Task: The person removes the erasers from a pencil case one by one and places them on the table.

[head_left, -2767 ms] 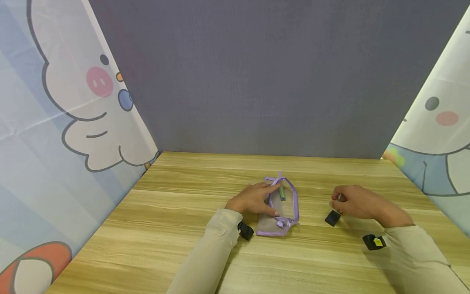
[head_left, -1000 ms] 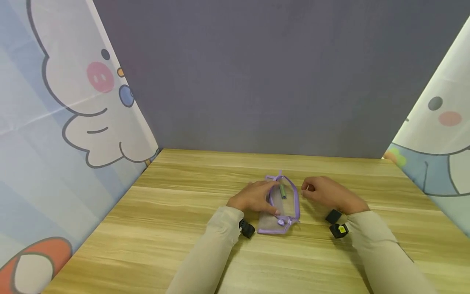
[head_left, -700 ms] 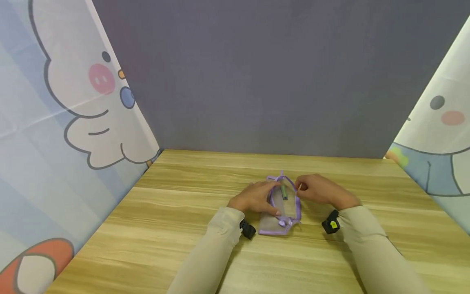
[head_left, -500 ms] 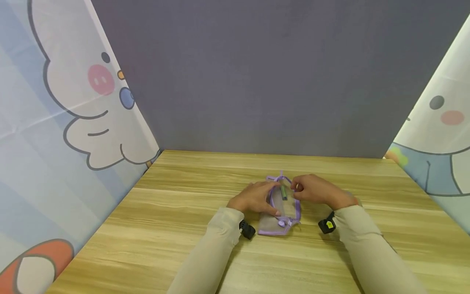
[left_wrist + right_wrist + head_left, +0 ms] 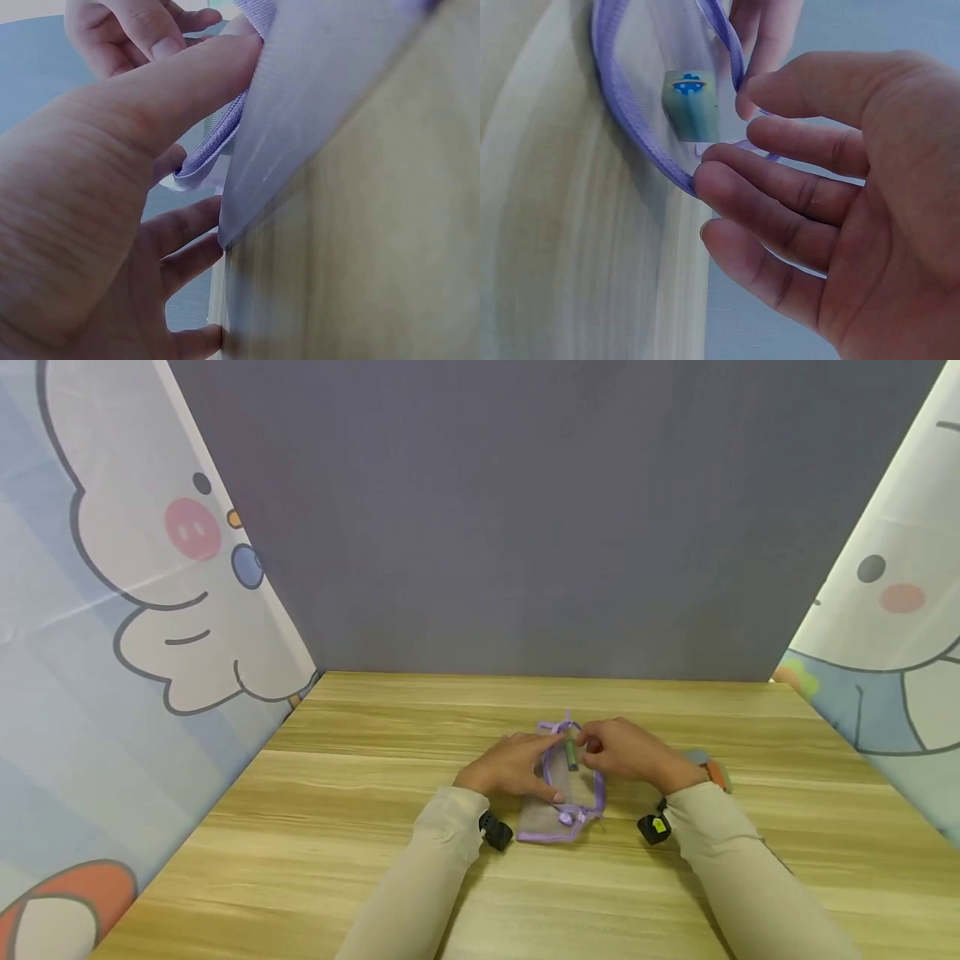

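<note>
A mesh zip pouch with purple trim (image 5: 599, 793) lies unzipped on the wooden table. My left hand (image 5: 510, 767) rests at its opening, thumb and index finger spread wide against the zip edge. Its other fingertips touch the table in the left wrist view. Inside the pouch lies a small pale-green block (image 5: 690, 105) with a blue planet print, perhaps an eraser. My right hand (image 5: 626, 752) is over the pouch's right side, its fingers loosely bent. Thumb and index fingertips are slightly apart in the right wrist view, and nothing shows between them.
Behind the right wrist lies a grey and orange thing (image 5: 717, 774), partly hidden. A grey panel (image 5: 555, 527) stands at the table's far edge, with cartoon-printed cloths (image 5: 187, 635) at the sides.
My right hand has moved left from the table's right side to over the pouch, uncovering the grey and orange thing. My left hand has stayed on the pouch.
</note>
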`<state>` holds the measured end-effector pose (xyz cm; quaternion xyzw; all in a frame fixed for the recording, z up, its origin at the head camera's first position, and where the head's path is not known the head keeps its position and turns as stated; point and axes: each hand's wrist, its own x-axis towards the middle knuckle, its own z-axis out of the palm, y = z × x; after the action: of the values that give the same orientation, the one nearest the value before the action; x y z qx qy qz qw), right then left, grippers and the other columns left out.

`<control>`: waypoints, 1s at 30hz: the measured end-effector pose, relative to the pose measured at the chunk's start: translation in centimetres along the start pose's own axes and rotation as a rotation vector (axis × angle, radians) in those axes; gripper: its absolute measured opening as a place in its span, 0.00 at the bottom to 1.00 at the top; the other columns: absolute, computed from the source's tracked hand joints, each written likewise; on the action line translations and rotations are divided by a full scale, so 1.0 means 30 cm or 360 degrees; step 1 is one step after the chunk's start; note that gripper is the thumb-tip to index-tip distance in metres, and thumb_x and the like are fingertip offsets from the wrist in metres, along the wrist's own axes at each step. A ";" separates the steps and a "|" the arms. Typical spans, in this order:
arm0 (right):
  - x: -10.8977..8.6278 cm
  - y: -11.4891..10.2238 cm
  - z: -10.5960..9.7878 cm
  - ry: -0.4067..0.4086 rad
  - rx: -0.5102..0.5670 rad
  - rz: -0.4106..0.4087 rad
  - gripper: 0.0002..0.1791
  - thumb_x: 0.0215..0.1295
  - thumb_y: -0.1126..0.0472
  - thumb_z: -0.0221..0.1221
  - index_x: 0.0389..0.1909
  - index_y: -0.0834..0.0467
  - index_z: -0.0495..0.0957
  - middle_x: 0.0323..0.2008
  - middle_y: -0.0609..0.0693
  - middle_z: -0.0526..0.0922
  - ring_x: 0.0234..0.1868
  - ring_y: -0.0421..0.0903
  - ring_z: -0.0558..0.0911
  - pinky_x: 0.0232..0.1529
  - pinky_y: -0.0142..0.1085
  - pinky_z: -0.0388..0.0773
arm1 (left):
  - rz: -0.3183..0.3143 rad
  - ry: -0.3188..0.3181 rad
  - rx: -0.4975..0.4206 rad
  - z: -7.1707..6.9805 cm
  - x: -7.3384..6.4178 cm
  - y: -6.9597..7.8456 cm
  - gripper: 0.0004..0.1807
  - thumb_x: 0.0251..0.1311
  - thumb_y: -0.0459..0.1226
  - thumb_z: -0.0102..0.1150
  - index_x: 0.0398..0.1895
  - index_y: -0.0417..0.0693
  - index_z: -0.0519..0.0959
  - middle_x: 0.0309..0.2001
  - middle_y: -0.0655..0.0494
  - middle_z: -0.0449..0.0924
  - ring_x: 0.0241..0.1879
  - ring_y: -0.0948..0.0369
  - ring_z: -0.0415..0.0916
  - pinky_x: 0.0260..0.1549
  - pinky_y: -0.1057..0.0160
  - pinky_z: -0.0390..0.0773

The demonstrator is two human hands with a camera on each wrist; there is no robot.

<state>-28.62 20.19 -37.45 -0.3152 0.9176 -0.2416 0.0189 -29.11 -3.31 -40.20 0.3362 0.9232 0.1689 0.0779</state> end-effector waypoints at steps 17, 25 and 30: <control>0.016 0.001 0.034 0.0023 -0.0120 -0.0069 0.15 0.63 0.63 0.64 0.50 0.63 0.83 0.43 0.53 0.86 0.38 0.46 0.83 0.41 0.44 0.80 | 0.0074 0.0033 -0.0008 0.002 -0.005 -0.014 0.56 0.52 0.61 0.71 0.81 0.62 0.52 0.77 0.60 0.55 0.75 0.53 0.54 0.72 0.40 0.48; 0.008 -0.004 0.044 0.0026 -0.0135 -0.0062 0.17 0.62 0.63 0.64 0.52 0.62 0.83 0.49 0.54 0.85 0.41 0.47 0.82 0.43 0.44 0.79 | 0.0072 0.0020 -0.0001 0.008 -0.009 -0.012 0.56 0.52 0.61 0.71 0.81 0.63 0.51 0.77 0.58 0.56 0.75 0.53 0.54 0.72 0.40 0.48; 0.004 -0.005 0.035 -0.0002 -0.0159 -0.0062 0.21 0.62 0.63 0.63 0.57 0.64 0.80 0.53 0.57 0.83 0.44 0.50 0.82 0.48 0.48 0.78 | 0.0131 0.0016 0.0057 0.006 0.001 -0.011 0.55 0.55 0.61 0.69 0.81 0.61 0.50 0.77 0.59 0.55 0.75 0.55 0.53 0.72 0.43 0.50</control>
<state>-28.44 19.56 -38.28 -0.3338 0.9221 -0.1957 -0.0010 -29.30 -3.48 -40.50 0.3743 0.9119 0.1572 0.0601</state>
